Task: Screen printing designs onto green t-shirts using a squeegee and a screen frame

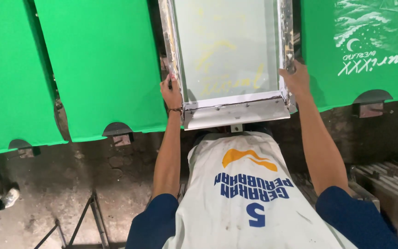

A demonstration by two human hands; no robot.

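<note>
Both hands are clamped on the printing screen frame point(234, 108): left hand point(172, 93) curled round its left rail, right hand point(295, 79) gripping the right rail a bit farther up. The frame's long axis runs straight away from the person, sitting between two green shirts point(98, 64) (the right-hand printed shirt point(369, 46) already has a white design).

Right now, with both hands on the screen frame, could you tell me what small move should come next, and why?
Probably press the frame down flat. The left hand and right hand grip its two side rails, so they seem placed to seat it evenly. Green shirts lie on the boards either side.
</note>
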